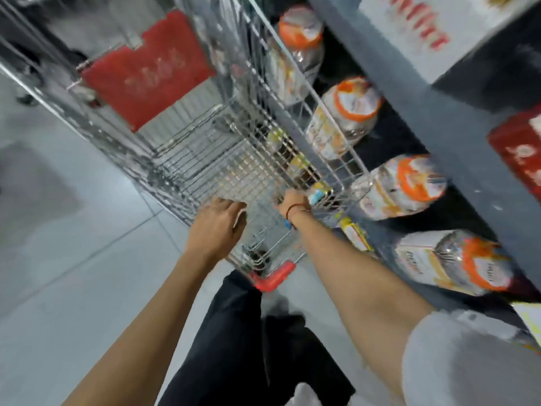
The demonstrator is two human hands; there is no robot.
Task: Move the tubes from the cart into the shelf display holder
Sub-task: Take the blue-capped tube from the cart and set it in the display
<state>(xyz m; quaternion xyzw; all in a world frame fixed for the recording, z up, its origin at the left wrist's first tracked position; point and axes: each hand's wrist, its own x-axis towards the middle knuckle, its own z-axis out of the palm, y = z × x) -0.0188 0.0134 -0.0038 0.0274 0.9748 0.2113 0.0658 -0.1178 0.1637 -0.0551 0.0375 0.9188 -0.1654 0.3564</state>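
Pale grey floor tiles (73,259) run under a wire shopping cart (222,159) that stands hard against a dark grey shelf unit (433,118) on the person's right, and the whole view is smeared with motion blur. One cart is in sight, with one red handle end (275,278) nearest the person and one red panel (146,74) at its far end. Both of the person's bare arms reach into the basket. Their left hand (218,227) hangs palm down over the near part of the basket, fingers curled loosely, with something small and white showing at the fingertips; whether it grips that, I cannot tell. Their right hand (292,203), with a thin red cord at the wrist, is down by the basket's right wall, fingers closed around a small pale blue tube (317,196). Along that same wall inside the cart lie at least two more small items with yellowish tops (298,164), too blurred to name for certain. Beside the cart, on the low shelf, I count four clear plastic jars with orange lids (348,104), lined up one after another from far to near. One yellow shelf tag (354,232) hangs on the shelf edge just beside the right forearm. Black trousers (234,332) and one white sleeve (468,361) show below.
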